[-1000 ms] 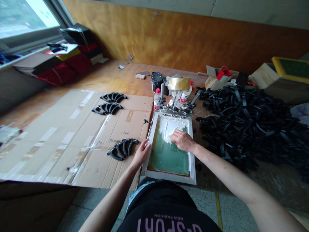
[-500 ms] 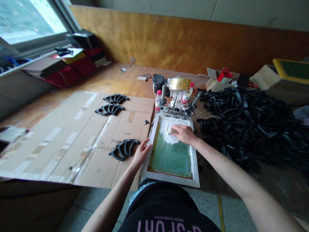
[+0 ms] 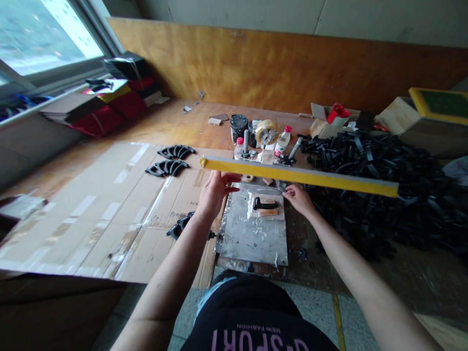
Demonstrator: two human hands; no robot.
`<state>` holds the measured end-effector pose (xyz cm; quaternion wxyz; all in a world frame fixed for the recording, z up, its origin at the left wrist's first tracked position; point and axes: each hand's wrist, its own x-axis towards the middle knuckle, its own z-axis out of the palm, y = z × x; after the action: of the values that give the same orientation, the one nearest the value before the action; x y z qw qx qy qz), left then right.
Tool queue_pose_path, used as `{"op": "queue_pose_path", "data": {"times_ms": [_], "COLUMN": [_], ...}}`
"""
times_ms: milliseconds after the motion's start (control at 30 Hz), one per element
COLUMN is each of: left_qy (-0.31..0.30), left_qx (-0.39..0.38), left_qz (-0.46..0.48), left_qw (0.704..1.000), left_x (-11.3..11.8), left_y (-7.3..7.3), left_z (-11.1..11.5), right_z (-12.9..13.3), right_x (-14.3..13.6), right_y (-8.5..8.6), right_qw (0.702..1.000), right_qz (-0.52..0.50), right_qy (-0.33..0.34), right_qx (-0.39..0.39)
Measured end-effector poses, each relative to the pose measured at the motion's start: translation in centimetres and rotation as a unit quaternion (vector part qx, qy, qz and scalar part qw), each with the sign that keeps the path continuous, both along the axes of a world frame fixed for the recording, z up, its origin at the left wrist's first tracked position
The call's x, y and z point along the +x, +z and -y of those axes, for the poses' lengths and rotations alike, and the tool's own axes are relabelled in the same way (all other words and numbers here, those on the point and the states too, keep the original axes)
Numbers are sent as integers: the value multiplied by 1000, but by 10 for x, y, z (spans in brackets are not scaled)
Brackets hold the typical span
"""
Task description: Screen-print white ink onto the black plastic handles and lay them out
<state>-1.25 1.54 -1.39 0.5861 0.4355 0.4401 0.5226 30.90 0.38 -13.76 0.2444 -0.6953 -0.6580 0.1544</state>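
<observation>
The screen-printing frame [image 3: 300,176] is tilted up, so only its long yellow and grey front edge faces me. My left hand [image 3: 215,192] is just under the left part of this edge, fingers apart and pointing right; whether it touches the frame is unclear. Below lies a grey metal plate [image 3: 252,239]. A curved black plastic piece [image 3: 265,204] rests on a tan pad near the plate's far end. Beside the plate's far right corner, my right hand [image 3: 298,197] has its thumb and fingers pinched together. Anything between them is too small to name.
On the right is a big heap of black plastic pieces [image 3: 351,165]. Fanned rows of similar pieces [image 3: 168,167] lie on the flattened cardboard [image 3: 91,214] at left. Behind the frame stand a black tub [image 3: 239,127], a tape roll [image 3: 266,131] and red-capped bottles [image 3: 282,140].
The frame has swung up from lying flat, uncovering the plate and black piece. My right hand has left the white paste on the screen and moved right. My left hand's fingers have spread.
</observation>
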Motion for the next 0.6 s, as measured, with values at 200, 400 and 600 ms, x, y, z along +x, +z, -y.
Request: {"op": "queue_pose_path", "data": {"times_ms": [200,400,600], "left_qy": [-48,-52,182], "left_qx": [-202,-345,-364], "left_qz": [50,85,-99], "left_qw": [977,933,908], "left_x": [26,3,-137], "left_y": [-56,-127,-187], "left_z": [45,108,119], "right_z": [40,78,72], "right_x": [-83,-134,50], "right_y": [-7,9,0], "right_qw": [990,937,978], "right_qz": [75,108,169], "right_qy": [119,317,-117], "right_qx": [21,98,24]}}
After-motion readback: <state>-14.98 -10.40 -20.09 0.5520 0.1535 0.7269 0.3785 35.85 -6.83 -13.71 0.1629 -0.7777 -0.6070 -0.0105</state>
